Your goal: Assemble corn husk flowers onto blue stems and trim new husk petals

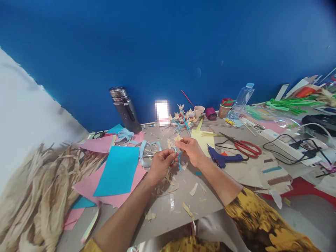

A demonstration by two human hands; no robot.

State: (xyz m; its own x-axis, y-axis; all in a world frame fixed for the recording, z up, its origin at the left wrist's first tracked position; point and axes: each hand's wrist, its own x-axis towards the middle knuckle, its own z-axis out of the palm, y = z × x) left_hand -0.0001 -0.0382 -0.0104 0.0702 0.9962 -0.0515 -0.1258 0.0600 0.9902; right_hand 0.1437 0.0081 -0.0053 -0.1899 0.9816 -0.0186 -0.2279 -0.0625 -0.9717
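Note:
My left hand (163, 163) pinches the blue-wrapped stem of a small pale dried-husk flower (173, 141) over the middle of the table. Close beside it, my right hand (189, 149) has its thumb and fingers closed on the same flower, near its cream petals. A length of blue stem hangs down between the two hands. Just behind them stands a bunch of finished-looking husk flowers (183, 119) on blue stems. A blue glue gun (225, 157) lies right of my right hand, next to red-handled scissors (246, 148).
Blue paper (117, 171) and pink sheets lie at the left, beside a heap of dried husks (49, 196). A dark flask (126, 110), paper cup (199, 112) and plastic bottle (241, 101) stand along the wall. A power strip (288, 147) with cables lies right; scraps litter the tabletop.

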